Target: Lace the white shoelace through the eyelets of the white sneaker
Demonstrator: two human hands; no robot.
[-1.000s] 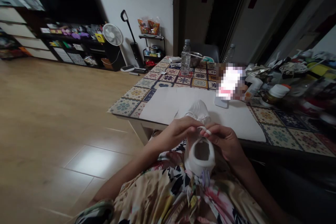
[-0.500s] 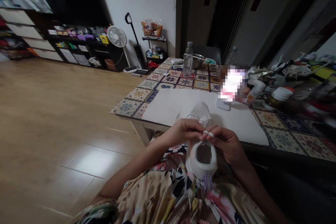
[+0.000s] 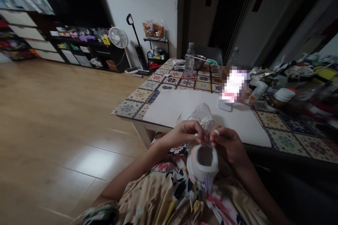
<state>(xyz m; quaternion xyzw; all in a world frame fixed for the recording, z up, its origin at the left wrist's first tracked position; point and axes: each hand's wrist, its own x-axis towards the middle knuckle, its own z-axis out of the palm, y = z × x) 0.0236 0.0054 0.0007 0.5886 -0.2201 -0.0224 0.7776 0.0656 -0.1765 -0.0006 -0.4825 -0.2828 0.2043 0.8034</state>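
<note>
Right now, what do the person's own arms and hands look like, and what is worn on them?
Both forearms are bare, with no watch, bracelet or glove showing. The left hand and the right hand have long nails painted white. A floral garment in cream, black, pink and green covers the lap; no sleeve reaches the forearms.

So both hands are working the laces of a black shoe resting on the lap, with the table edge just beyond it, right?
Not quite: the shoe is white, not black. The head view shows the left hand and right hand at its laces, the shoe on the lap, the table edge just beyond.
</note>
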